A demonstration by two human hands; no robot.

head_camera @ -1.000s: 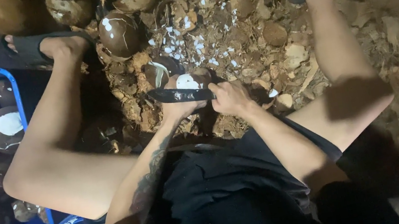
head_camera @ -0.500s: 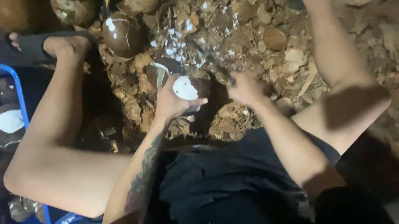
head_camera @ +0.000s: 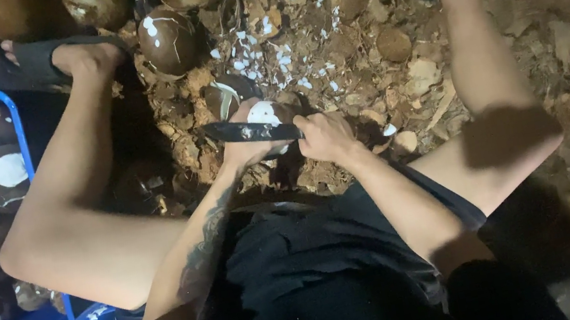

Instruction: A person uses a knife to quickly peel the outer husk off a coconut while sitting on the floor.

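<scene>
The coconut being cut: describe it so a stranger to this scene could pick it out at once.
Start at the heap of brown husk scraps between the person's feet. At its near edge the left hand cups the coconut, while the right hand lays a dark knife across it. It is the only one being held, and its top is pared to white flesh.

Half a second ago the right hand (head_camera: pixel 326 137) had swung off to the right, blurred, with the knife away from the coconut (head_camera: pixel 263 115). Now the dark knife blade (head_camera: pixel 249 132) lies across the coconut again, much as a second ago. The left hand (head_camera: pixel 245 147) has turned the nut, showing more white flesh.
</scene>
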